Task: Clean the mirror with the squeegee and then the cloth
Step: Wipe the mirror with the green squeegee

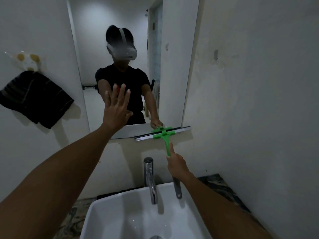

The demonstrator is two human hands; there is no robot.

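A tall frameless mirror [172, 66] hangs on the white wall above the sink. My right hand [176, 163] is shut on the handle of a green squeegee [164, 135], whose metal blade lies along the mirror's bottom right edge. My left hand [115, 109] is spread flat, fingers apart, against the lower middle of the mirror glass and holds nothing. A dark cloth [34, 99] hangs on the wall to the left of the mirror, well away from both hands.
A white basin [110, 219] sits below with a chrome tap [150, 178] rising at its back. A marbled counter [219, 185] runs under the basin. A white wall closes in on the right. A small hook [215, 55] sticks out of that wall.
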